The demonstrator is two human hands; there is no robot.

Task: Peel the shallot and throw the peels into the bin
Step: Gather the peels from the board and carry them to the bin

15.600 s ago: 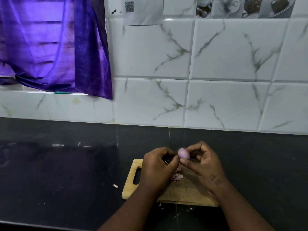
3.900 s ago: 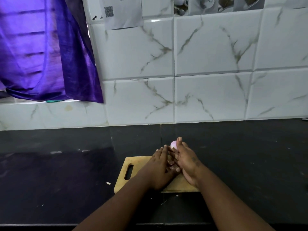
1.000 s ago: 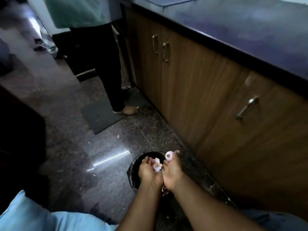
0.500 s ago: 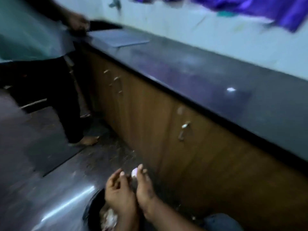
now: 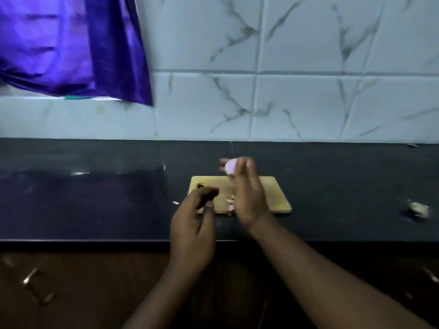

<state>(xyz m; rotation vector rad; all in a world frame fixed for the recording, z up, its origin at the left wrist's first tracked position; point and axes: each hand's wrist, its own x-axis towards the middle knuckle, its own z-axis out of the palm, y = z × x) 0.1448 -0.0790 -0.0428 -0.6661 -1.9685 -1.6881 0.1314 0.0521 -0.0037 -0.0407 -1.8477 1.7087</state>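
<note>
My right hand [image 5: 247,193] holds the peeled, pale purple shallot [image 5: 230,166] at its fingertips, above the far edge of the wooden chopping board [image 5: 273,193]. My left hand [image 5: 193,222] hovers over the board's near left corner with its fingers loosely curled and nothing visible in it. A few small pale peel scraps [image 5: 230,201] lie on the board between my hands. The bin is out of view. The picture is blurred by motion.
The board lies on a dark countertop [image 5: 95,198] in front of a white marbled tile wall [image 5: 285,103]. A purple cloth [image 5: 71,43] hangs at the upper left. A pale scrap [image 5: 419,207] sits on the counter at the right. Brown cabinet doors [image 5: 71,293] are below.
I have turned from the bin on the floor back up to the counter. Both hands moved from over the bin to over the chopping board; the peels are gone from my left hand.
</note>
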